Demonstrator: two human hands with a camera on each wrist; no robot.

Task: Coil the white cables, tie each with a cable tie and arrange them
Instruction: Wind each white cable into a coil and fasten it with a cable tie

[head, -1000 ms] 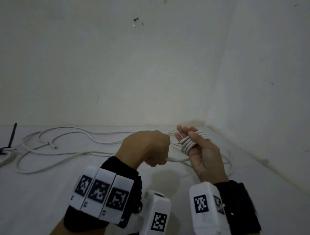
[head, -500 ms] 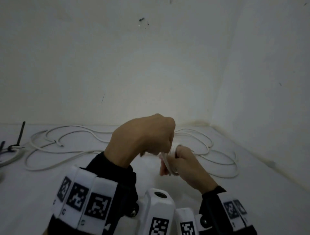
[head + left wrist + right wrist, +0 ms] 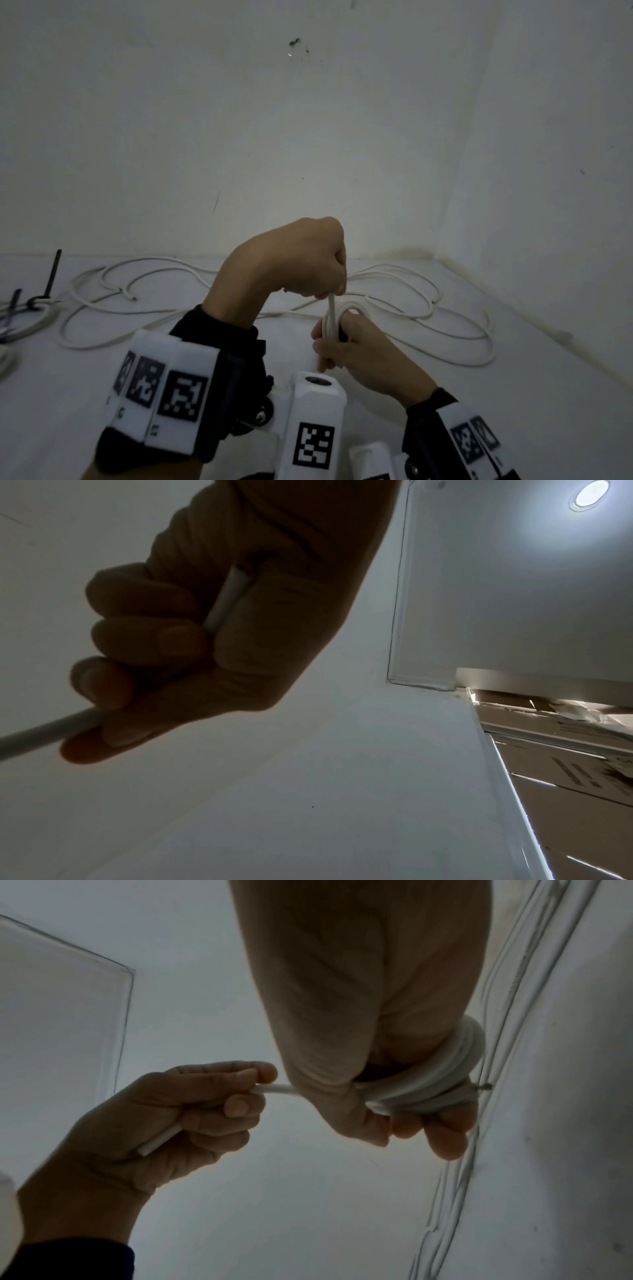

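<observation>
White cable [image 3: 331, 317] is wound in several turns round the fingers [image 3: 445, 1133] of the right hand [image 3: 356, 349], which curl to hold the coil. Just above it, the left hand [image 3: 294, 260] is fisted round the running strand, feeding it down. The loose remainder [image 3: 428, 308] sprawls on the desk [image 3: 513, 394] beyond both hands. To wind well, I judge each turn should lie snug beside the last under steady tension, with the right-hand fingers kept firm so no turn slips off.
</observation>
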